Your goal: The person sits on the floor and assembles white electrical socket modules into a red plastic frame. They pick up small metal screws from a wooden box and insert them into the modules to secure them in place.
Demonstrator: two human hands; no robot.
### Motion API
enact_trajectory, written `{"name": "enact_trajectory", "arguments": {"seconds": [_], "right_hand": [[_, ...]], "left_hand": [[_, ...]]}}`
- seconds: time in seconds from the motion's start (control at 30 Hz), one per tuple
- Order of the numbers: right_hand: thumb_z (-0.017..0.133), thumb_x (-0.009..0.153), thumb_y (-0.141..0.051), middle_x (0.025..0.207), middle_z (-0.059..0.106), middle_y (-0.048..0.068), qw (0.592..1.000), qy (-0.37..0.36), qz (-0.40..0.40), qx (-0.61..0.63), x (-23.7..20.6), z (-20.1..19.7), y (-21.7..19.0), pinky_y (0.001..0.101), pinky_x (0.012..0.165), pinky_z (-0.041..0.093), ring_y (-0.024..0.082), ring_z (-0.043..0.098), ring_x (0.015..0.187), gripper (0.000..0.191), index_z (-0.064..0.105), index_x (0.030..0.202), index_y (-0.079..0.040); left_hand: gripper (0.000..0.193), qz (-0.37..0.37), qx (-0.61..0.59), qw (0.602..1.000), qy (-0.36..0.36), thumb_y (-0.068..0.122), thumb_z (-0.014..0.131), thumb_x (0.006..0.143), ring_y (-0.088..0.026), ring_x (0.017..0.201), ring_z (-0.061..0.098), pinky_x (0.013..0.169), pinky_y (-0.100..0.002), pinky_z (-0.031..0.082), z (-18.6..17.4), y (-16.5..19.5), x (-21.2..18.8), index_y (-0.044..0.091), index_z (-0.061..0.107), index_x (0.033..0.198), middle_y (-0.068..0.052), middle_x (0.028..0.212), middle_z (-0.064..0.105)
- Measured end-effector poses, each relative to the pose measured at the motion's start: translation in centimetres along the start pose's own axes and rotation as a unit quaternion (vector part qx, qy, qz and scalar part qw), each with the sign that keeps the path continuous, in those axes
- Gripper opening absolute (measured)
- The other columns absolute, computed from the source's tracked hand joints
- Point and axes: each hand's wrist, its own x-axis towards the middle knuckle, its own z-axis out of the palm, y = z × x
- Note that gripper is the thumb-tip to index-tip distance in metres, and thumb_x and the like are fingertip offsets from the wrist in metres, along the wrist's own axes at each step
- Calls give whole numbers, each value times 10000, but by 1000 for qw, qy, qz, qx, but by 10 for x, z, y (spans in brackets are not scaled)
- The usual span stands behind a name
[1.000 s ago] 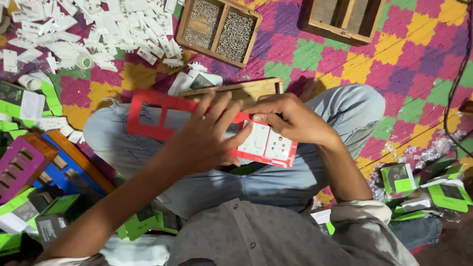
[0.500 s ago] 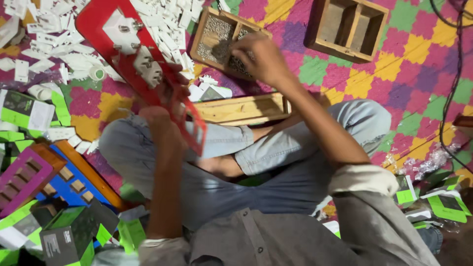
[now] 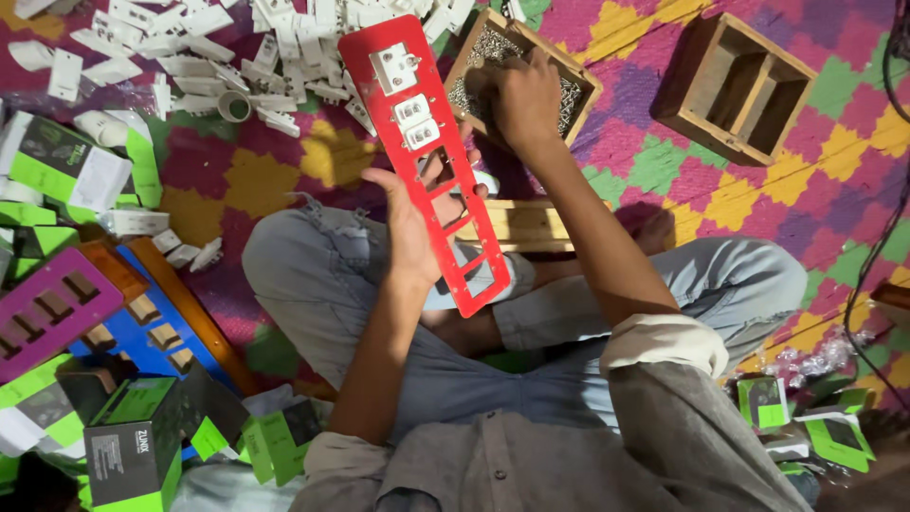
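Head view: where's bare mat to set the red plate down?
Free: mat between the white parts pile and the left knee; mat between screw box and empty box. Crowded: far left with green cartons and purple tray. Left hand holds the red plate; right hand is in the screw box.

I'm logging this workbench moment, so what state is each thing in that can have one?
red panel: held up tilted, sockets fitted in its upper cut-outs, lower cut-outs open
left hand: gripping the red panel from behind
right hand: reaching into the screw tray
screw tray: open, holding small screws
empty wooden box: open, nothing in its compartments
green box: closed
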Motion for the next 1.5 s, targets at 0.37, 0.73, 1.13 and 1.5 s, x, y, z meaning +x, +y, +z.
{"name": "enact_trajectory", "arguments": {"seconds": [0.37, 0.73, 1.13, 1.5], "right_hand": [[766, 858, -254, 964, 698, 100, 999, -21, 17, -48, 0, -8, -12, 482, 798, 463, 330, 594, 993, 186, 764, 906, -74], [785, 853, -55, 944, 657, 152, 983, 49, 5, 175, -19, -11, 5, 404, 781, 516, 286, 619, 875, 228, 628, 996, 29], [758, 923, 33, 1018, 741, 91, 807, 44, 190, 558, -144, -84, 5, 252, 847, 595, 106, 701, 915, 145, 707, 1056, 59], [765, 964, 6, 1015, 700, 79, 863, 74, 168, 471, -148, -86, -7, 232, 791, 551, 107, 651, 904, 161, 748, 1123, 29]], "left_hand": [[968, 48, 7, 999, 7, 796, 301, 917, -268, 1257, 555, 951, -500, 525, 5, 1, 3, 60, 392, 1539, -125, 1493, 520], [897, 34, 4, 999, 21, 768, 336, 939, -256, 1220, 574, 917, -491, 539, 0, -7, 10, 85, 424, 1514, -110, 1440, 553], [819, -163, 1, 985, 50, 715, 452, 959, -200, 1016, 632, 940, -446, 545, 10, -49, -4, 69, 496, 1462, -54, 1281, 589], [804, -242, 19, 970, -7, 744, 430, 956, -253, 932, 676, 681, -415, 587, 17, -56, -16, 98, 519, 1426, -79, 1114, 634]]}}
